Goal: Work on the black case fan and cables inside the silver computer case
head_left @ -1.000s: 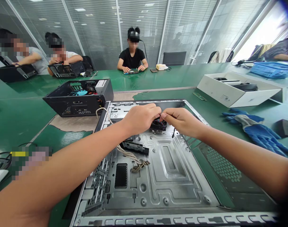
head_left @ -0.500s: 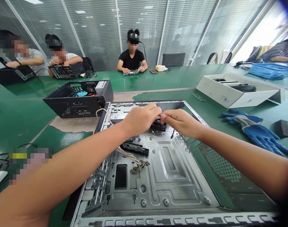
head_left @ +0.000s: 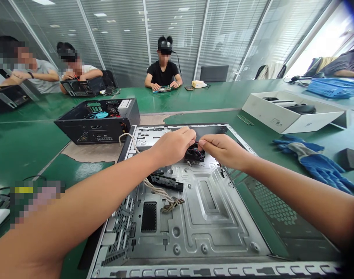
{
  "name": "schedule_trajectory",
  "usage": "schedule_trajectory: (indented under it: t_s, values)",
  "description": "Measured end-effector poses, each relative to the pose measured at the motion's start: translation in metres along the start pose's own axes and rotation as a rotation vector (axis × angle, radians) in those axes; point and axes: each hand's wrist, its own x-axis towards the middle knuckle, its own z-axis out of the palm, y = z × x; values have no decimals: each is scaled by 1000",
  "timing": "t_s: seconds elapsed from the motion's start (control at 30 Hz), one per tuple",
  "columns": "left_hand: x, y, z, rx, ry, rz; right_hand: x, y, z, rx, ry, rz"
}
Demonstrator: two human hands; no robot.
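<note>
An opened metal computer case (head_left: 206, 232) lies in front of me. Above its far half, my left hand (head_left: 178, 143) is closed, its fingers pinched together. Close to its right, my right hand (head_left: 219, 149) is pinched too. A thin dark cable runs between the fingertips, and part of it is hidden by my fingers. Just below sits a black fan (head_left: 195, 154) with dark wires on it. A black bracket-like part (head_left: 166, 181) and a bundle of beige cables (head_left: 158, 190) rest on the case's left side.
Another black computer case (head_left: 98, 126) stands on cardboard at the back left. To the right are a white box (head_left: 293, 114), blue gloves (head_left: 310, 157) and a dark block (head_left: 347, 159). Several people sit around the green table (head_left: 220, 97); one handles a circuit board (head_left: 162, 89).
My hands have parted slightly, the left shifting a little to the left. The dangling cable end under my right hand has swung right. At far left, a co-worker's case has shifted.
</note>
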Motion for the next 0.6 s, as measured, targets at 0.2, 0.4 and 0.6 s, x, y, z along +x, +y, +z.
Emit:
schedule_trajectory:
  t_s: [0.2,0.4,0.6]
  values:
    - [-1,3,0,21,34,66,0,-4,-3,1,-34,-10]
    - [0,1,-1,34,32,34,-1,-5,-1,52,-42,-3]
    - [2,-5,0,-26,63,-31,0,0,1,41,-1,26]
